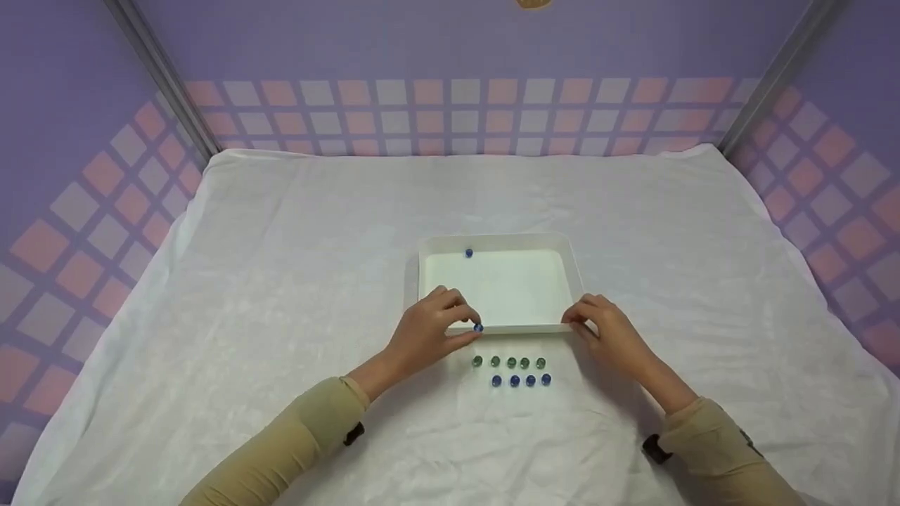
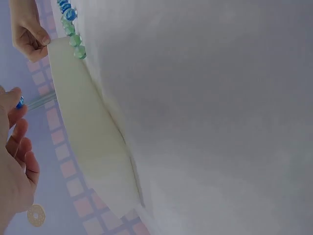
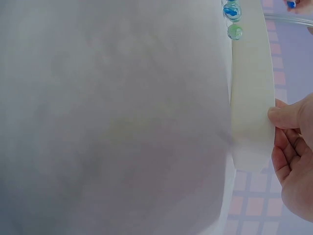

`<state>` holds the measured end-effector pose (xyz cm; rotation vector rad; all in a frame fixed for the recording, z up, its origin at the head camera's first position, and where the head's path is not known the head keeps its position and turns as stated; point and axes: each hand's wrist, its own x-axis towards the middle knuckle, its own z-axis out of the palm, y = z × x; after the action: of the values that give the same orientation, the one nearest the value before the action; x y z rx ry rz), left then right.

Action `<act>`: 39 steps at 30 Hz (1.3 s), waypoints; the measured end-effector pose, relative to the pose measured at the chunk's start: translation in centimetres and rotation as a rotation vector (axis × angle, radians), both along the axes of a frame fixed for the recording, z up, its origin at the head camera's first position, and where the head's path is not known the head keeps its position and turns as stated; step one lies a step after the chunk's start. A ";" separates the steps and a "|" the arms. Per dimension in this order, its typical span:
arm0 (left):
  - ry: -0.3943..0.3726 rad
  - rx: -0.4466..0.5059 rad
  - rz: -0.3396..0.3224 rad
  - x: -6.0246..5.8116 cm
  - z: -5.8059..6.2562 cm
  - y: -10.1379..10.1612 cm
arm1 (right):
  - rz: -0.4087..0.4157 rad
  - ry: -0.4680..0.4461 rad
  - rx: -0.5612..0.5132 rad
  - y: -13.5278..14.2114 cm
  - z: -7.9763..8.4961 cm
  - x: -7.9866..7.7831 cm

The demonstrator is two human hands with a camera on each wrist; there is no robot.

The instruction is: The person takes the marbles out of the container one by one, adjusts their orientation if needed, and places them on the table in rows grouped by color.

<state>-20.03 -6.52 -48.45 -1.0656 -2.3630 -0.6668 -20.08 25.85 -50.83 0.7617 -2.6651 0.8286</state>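
Between thumb and index finger, my left hand (image 1: pixel 429 323) pinches a blue glass marble (image 1: pixel 478 327) above the near rim of a shallow white tray (image 1: pixel 517 288). The left wrist view shows that marble (image 2: pixel 20 102) at the fingertips, higher than the tray's wall. My right hand (image 1: pixel 610 336) grips the tray's rim at its near right corner, thumb outside the wall in the right wrist view. Inside the tray, near the back left, lies another blue marble (image 1: pixel 469 253).
In front of the tray, several green marbles (image 1: pixel 511 362) form a row on the white cloth (image 1: pixel 295 281). Nearer to me lies a second row, of several blue marbles (image 1: pixel 515 381). Purple walls (image 1: pixel 450 42) with pink and white squares enclose the back and sides.
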 end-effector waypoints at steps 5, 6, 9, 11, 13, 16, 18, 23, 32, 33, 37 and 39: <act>0.045 -0.004 -0.072 0.8 -0.7 -0.3 | 0.008 0.016 -0.005 0.1 0.0 0.0; 0.048 -0.004 -0.083 0.9 -0.8 -0.3 | 0.008 0.020 -0.003 0.1 0.0 0.0; 0.052 -0.017 -0.117 1.2 -1.2 -0.5 | 0.012 0.029 -0.001 0.0 0.0 -0.1; 0.060 -0.038 -0.130 1.4 -1.4 -0.6 | 0.012 0.025 -0.001 0.0 0.0 0.0; 0.062 -0.055 -0.137 1.5 -1.6 -0.7 | 0.012 0.020 -0.005 0.0 0.0 0.0; 0.068 -0.075 -0.145 1.8 -1.9 -0.6 | 0.007 0.008 -0.004 0.0 0.0 0.0; 0.073 -0.090 -0.152 2.0 -2.1 -0.5 | 0.001 0.003 -0.002 0.0 0.0 0.0; 0.052 -0.141 -0.162 2.4 -2.3 -0.3 | -0.005 -0.001 0.006 0.0 0.0 -0.1; -0.012 -0.235 -0.109 3.0 -2.9 0.0 | 0.002 0.007 0.015 -0.1 0.0 0.0; 0.001 -0.245 -0.101 3.0 -3.0 0.0 | 0.002 0.010 0.014 -0.1 0.0 0.0; 0.045 -0.272 -0.076 3.1 -3.4 -0.1 | -0.003 0.014 0.014 -0.1 0.1 0.0; 0.045 -0.275 -0.065 3.1 -3.5 -0.1 | -0.009 0.008 0.015 -0.1 0.1 0.0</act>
<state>-16.94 -6.61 -51.94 -1.2622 -2.4386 -0.3402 -20.05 25.73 -50.71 0.7550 -2.6684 0.8025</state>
